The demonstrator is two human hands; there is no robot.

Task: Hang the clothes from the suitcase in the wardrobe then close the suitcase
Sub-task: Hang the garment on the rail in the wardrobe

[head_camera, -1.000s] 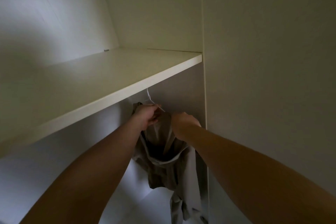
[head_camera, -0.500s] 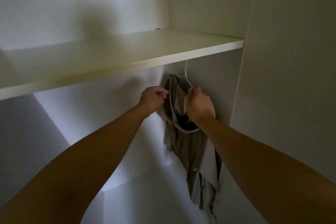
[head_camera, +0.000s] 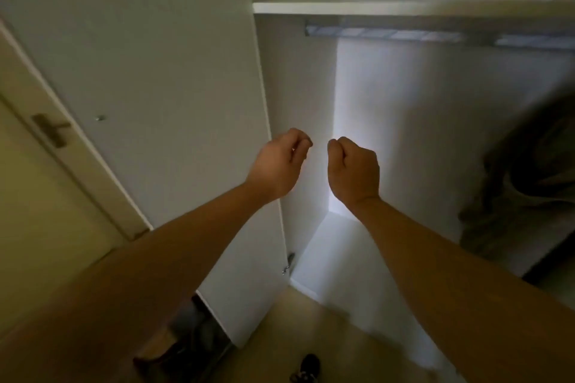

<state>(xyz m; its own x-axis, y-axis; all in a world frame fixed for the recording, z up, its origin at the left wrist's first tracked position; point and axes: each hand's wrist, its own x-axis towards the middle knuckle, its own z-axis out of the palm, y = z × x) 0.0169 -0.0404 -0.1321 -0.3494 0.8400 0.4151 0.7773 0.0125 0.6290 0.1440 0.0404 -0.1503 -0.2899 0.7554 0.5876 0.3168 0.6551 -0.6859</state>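
Note:
My left hand (head_camera: pixel 280 162) and my right hand (head_camera: pixel 354 171) hover side by side in front of the open wardrobe, and neither holds anything. The left hand's fingers are loosely curled; the right is balled into a fist. A beige-grey garment (head_camera: pixel 525 183) hangs blurred at the far right inside the wardrobe, well away from both hands. Above it runs the metal rail (head_camera: pixel 404 34) under the white shelf (head_camera: pixel 342 8). The suitcase is out of view.
The wardrobe's white door (head_camera: pixel 155 87) stands open on the left, its hinge (head_camera: pixel 289 263) low down. Behind it is a room door with a handle (head_camera: pixel 51 134). A dark shoe (head_camera: pixel 308 368) lies on the wooden floor, and dark objects (head_camera: pixel 189 333) sit under the door's edge.
Both hands have let go of the hanger and garment and drawn back. My view has swung left and down; the garment now hangs at the far right.

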